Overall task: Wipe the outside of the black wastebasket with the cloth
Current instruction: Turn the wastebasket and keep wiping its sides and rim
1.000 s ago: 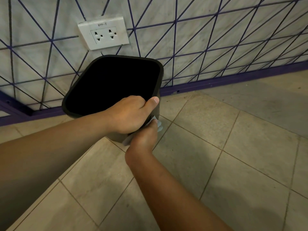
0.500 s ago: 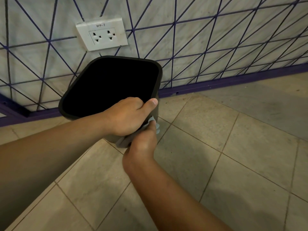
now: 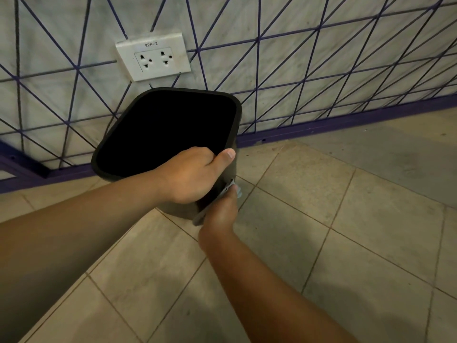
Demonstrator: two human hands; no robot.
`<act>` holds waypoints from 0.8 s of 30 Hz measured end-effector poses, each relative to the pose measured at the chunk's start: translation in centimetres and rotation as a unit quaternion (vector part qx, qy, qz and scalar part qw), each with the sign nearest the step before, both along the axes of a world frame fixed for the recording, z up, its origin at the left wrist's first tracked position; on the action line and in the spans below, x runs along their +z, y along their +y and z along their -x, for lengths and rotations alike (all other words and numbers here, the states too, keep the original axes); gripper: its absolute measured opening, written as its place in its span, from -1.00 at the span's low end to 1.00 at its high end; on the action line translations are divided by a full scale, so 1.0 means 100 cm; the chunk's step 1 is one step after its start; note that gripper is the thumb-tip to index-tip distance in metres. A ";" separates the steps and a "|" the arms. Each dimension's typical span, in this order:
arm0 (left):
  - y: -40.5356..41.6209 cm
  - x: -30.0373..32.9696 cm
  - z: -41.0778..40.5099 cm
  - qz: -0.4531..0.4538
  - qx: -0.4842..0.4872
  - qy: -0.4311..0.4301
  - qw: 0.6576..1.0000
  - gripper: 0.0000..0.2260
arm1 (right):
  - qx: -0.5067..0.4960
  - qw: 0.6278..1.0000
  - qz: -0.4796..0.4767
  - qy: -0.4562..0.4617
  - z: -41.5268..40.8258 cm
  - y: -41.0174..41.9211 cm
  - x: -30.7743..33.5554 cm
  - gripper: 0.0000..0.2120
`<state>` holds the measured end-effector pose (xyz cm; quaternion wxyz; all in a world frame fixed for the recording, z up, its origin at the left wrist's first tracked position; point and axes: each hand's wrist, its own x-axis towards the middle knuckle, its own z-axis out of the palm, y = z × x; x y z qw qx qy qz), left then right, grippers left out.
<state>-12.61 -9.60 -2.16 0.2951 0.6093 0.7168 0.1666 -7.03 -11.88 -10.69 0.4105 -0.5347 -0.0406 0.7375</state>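
Black wastebasket [image 3: 138, 147]: tilted, mouth toward camera, above tiled floor [image 3: 346, 219], before patterned wall with socket [image 3: 153, 56]. Left hand [image 3: 193, 177]: grip closed over near rim, thumb outside. Right hand [image 3: 220, 211]: grip closed on grey cloth [image 3: 226, 190], pressed against outer side below left hand.

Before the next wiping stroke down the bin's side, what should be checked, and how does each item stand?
1. Left hand grips the black wastebasket rim: ok.
2. Right hand holds the cloth: ok.
3. Cloth against the outer wall: ok.
4. Basket steady on the tiled floor: cannot tell, base hidden.
5. Far sides already wiped: cannot tell.
6. Clear of the wall socket: ok.
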 end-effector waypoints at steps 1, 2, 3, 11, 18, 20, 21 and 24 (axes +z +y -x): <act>0.000 0.000 0.000 -0.001 -0.002 0.001 1.000 -0.37 | 0.002 1.000 0.000 0.003 -0.001 -0.001 0.001 -0.42; -0.001 0.000 -0.001 -0.003 -0.007 0.002 1.000 -0.38 | 0.007 1.000 -0.004 0.011 -0.002 -0.004 0.005 -0.42; -0.002 0.000 -0.001 -0.003 -0.011 0.004 1.000 -0.39 | 0.011 1.000 -0.008 0.024 0.001 -0.009 0.009 -0.40; 0.001 0.001 0.001 0.002 -0.009 -0.008 1.000 -0.41 | -0.031 0.999 -0.011 0.036 0.004 -0.002 0.000 -0.39; 0.003 0.003 -0.001 -0.004 -0.008 -0.005 1.000 -0.41 | -0.015 1.000 -0.018 0.008 0.003 0.000 0.010 -0.42; 0.001 0.004 -0.002 -0.006 -0.001 -0.009 1.000 -0.40 | 0.026 0.999 -0.001 0.020 -0.014 0.008 0.002 -0.47; -0.001 0.004 -0.003 -0.004 0.002 -0.012 1.000 -0.38 | 0.043 0.999 0.012 0.022 -0.024 0.010 0.000 -0.45; -0.006 0.007 -0.005 -0.010 -0.009 0.014 1.000 -0.29 | 0.029 0.999 0.038 0.014 -0.046 0.011 -0.005 -0.43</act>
